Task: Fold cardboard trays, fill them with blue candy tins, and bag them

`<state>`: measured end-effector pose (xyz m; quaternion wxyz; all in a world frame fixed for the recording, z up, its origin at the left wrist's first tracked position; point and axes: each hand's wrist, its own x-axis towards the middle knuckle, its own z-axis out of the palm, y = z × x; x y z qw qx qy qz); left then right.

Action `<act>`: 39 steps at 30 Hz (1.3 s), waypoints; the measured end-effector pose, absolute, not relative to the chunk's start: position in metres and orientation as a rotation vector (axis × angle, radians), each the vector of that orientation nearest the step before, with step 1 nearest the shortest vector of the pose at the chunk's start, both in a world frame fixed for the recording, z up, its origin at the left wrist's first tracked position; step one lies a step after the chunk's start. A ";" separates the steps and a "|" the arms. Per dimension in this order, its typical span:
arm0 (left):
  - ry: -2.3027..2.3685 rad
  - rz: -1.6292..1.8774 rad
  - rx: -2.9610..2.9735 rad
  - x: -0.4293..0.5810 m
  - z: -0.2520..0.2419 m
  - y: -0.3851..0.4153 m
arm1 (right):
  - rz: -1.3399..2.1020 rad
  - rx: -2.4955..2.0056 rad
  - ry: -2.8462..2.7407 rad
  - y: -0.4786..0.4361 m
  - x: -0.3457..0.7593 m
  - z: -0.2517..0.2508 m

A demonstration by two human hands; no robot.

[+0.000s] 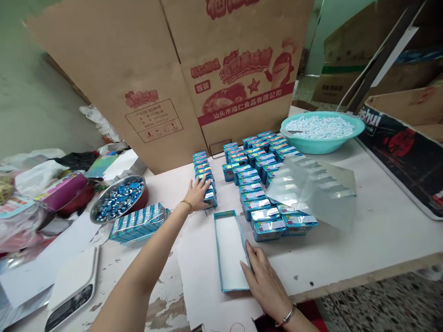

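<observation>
The shallow rectangular blue-walled cardboard tray (230, 251) lies near the front edge of the white counter (380, 216), its right wall lightly pinched in the right hand's (265, 276) grip. The left hand's (198, 194) grip, fingers spread, rests on small blue rectangular tins (201, 162) lined toward the back edge.

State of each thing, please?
Tray: open-topped, lying flat
Left tins: in one row
Right tins: in several rows
Left hand: over the left tins
Right hand: at the tray's right edge
Tin pack: in clear plastic
Metal bowl: full of blue pieces
Basin: full of white pieces
Scale: reading illegible
Carton: upright
</observation>
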<state>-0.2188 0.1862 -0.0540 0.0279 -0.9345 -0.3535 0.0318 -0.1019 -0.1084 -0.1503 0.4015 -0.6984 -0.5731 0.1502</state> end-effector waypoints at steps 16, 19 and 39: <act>-1.254 -0.870 -3.050 -0.236 0.008 0.122 | 0.392 -2.000 -1.577 -0.106 -0.106 -0.136; -1.248 -0.774 -3.338 -0.241 0.014 0.078 | 0.429 -2.062 -1.597 -0.106 -0.105 -0.129; -1.111 0.040 -3.001 -0.190 -0.004 0.174 | 0.371 -1.772 -1.428 -0.111 -0.101 -0.145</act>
